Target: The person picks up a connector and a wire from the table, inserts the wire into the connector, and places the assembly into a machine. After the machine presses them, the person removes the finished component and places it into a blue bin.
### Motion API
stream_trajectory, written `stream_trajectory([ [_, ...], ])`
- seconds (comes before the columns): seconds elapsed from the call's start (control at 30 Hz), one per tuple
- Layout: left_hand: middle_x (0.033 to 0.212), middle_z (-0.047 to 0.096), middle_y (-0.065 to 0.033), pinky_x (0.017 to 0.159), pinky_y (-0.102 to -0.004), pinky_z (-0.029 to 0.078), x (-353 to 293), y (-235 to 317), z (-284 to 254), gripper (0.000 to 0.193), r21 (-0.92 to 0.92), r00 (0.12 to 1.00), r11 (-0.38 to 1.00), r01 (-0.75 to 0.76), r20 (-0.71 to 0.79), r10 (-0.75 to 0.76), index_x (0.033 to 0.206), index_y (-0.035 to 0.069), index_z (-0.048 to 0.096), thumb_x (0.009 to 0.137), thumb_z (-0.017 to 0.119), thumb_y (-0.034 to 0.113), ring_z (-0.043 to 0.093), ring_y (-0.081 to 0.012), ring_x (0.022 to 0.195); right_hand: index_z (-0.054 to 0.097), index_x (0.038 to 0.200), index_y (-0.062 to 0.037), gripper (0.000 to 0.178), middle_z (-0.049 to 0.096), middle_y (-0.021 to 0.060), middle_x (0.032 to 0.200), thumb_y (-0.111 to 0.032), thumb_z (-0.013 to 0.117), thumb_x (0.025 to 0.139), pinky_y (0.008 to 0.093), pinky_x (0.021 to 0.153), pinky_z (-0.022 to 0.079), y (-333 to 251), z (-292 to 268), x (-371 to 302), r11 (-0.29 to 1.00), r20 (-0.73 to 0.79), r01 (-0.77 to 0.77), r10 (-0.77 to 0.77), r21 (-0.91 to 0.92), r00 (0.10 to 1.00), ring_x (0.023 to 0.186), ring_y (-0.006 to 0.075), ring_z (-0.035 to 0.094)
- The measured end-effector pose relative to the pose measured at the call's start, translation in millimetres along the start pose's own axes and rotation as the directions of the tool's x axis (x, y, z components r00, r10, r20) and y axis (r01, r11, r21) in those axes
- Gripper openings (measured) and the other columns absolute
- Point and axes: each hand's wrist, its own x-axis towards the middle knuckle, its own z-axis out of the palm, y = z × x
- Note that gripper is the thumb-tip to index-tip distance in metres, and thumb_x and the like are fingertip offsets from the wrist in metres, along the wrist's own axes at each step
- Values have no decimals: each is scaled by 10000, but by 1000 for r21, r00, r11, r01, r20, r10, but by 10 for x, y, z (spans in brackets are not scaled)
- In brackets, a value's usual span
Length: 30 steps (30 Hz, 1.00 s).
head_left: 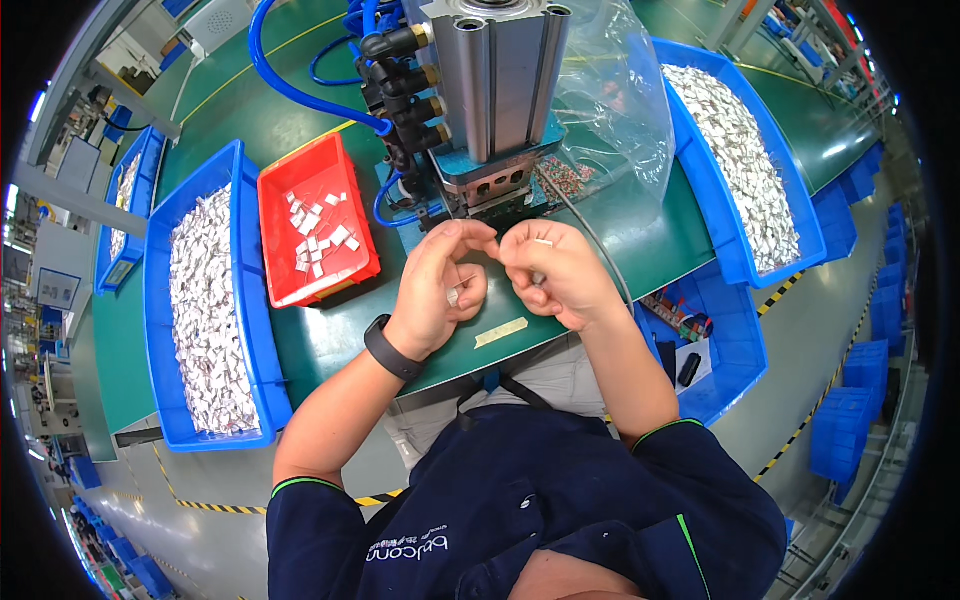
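Note:
My left hand (pixel 440 275) and my right hand (pixel 558 268) meet fingertip to fingertip just in front of a pneumatic press (pixel 490 90). Curled fingers of the left hand close around a small white part (pixel 453 297); its thumb and forefinger reach toward the right hand. A small white piece (pixel 541 242) shows at the pinched fingers of my right hand. Something greyish also peeps out of the right palm, too small to name. What lies between the touching fingertips is hidden. The press's metal tooling (pixel 497 187) sits right behind the fingers.
On the left stand a red tray (pixel 368 262) with several white parts and a blue bin (pixel 262 350) heaped with them. Another full blue bin (pixel 810 225) is at right, above a lower blue bin (pixel 745 370). Blue hoses (pixel 262 55), a clear plastic bag (pixel 625 110) and a grey cable (pixel 598 240) surround the press.

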Motion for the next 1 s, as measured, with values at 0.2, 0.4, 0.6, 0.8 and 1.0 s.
stream_trajectory([
  [0.2, 1039, 560, -93, 378, -203, 225, -17, 9, 36, 369, 29, 1000, 1000, -1, 4, 1, 1123, 39, 517, 988, 423, 369, 370, -74, 477, 665, 1012, 40, 195, 566, -61, 654, -86, 681, 865, 156, 493, 312, 124, 156, -96, 790, -62, 136, -215, -598, 975, 553, -20, 426],
  [0.4, 1060, 548, -89, 381, -190, 247, -15, 3, 61, 416, 127, 999, 992, 2, 42, -7, 1154, 27, 490, 997, 373, 393, 348, -61, 455, 669, 945, 42, 128, 653, 3, 728, -69, 643, 886, 182, 573, 420, 197, 196, -95, 700, 38, 200, -241, -686, 970, 645, 20, 540],
  [0.6, 992, 546, -101, 372, -208, 286, -16, -1, 64, 398, 105, 999, 994, 28, 41, -32, 1166, 10, 477, 987, 425, 362, 427, -111, 471, 665, 896, 8, 125, 611, -8, 683, -116, 647, 896, 180, 502, 391, 14, 139, -89, 744, 6, 230, -290, -627, 957, 573, 26, 519],
  [0.8, 805, 556, -70, 398, -231, 372, 5, -62, 85, 179, 109, 997, 991, 77, 11, -79, 1039, -15, 584, 945, 574, 137, 522, -116, 518, 660, 911, 5, 175, 546, -29, 630, -164, 687, 876, 177, 426, 318, -164, 57, -86, 707, -56, 226, -351, -670, 935, 501, 15, 450],
  [1.0, 648, 517, -12, 469, -241, 417, 56, -87, -10, 182, 101, 999, 994, 48, 17, -50, 1034, -3, 612, 942, 602, 154, 481, -91, 514, 635, 905, 12, 175, 618, -12, 723, -145, 702, 864, 175, 497, 380, -135, 40, -89, 867, -168, 189, -295, -462, 941, 587, 9, 484],
])
